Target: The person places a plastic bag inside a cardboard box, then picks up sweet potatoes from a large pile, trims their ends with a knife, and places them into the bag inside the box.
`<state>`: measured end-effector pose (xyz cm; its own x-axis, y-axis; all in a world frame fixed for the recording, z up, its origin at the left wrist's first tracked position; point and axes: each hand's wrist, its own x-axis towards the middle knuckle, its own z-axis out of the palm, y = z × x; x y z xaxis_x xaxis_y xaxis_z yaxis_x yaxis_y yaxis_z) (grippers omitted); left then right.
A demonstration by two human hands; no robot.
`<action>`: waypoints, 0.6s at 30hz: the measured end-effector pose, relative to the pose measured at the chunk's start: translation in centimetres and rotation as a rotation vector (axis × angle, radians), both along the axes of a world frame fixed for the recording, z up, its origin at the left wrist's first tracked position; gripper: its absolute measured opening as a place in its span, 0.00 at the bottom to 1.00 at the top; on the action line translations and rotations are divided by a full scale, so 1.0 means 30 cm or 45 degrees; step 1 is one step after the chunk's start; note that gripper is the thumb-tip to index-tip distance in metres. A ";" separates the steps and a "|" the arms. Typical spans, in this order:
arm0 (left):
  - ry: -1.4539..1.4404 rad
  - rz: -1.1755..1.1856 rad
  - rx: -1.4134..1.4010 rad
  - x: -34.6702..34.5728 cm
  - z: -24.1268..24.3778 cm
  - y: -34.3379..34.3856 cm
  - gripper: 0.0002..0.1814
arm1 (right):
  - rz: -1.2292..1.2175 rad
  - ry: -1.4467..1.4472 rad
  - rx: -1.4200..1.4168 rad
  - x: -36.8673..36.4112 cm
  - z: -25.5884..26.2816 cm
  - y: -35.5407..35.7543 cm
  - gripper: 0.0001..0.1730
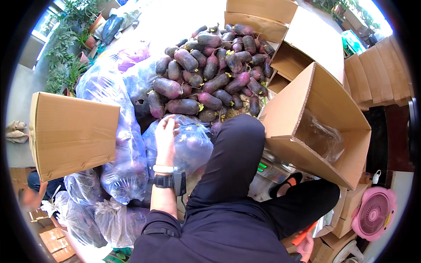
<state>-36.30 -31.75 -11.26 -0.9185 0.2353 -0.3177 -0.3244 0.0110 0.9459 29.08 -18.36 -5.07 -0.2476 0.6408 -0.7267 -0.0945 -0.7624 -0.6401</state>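
My left hand (167, 131) is held over a clear bluish plastic bag (194, 144) with dark produce inside, its fingers loosely bent and nothing seen between them. Just beyond the fingertips lies a large heap of dark purple radishes (215, 82), some with small yellow leaf tufts. My right hand (306, 246), low at the right beside my leg, grips an orange-red object (304, 234) whose kind I cannot tell. To the right, an open cardboard box (286, 98) holds a clear plastic liner (320, 134). Beneath the box a scale (274, 171) with green digits partly shows.
Full plastic bags (123, 177) crowd the left side, beside a cardboard box (75, 131). More cardboard boxes (256, 19) stand behind the heap. A pink fan (374, 213) is at the lower right, potted plants (65, 49) at the upper left. Another person (36, 190) is at the far left.
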 end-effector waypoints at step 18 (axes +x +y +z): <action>1.557 -0.992 -1.197 -0.162 -0.276 0.402 0.19 | 0.019 0.451 1.102 -0.632 0.543 0.481 0.22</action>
